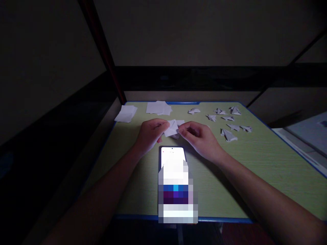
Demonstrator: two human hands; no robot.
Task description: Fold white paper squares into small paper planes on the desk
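Observation:
Between my two hands is a small sheet of white paper (170, 128) with folds and a diagonal crease showing on its face. My left hand (152, 133) pinches its left edge between thumb and fingers. On the opposite side, the closed fingertips of my right hand (198, 135) grip the right edge. More white paper (180, 122) shows just behind the held piece; I cannot tell whether it belongs to the same sheet. Below the hands lies a lit phone (173, 154), its lower screen blurred out.
Two stacks of white paper, one at the left corner (125, 113) and one at the back (157, 108), lie on the green table (143, 190). Several folded paper pieces (228, 135) are spread over the right side. Beyond the right edge is a pale flat object (306, 132).

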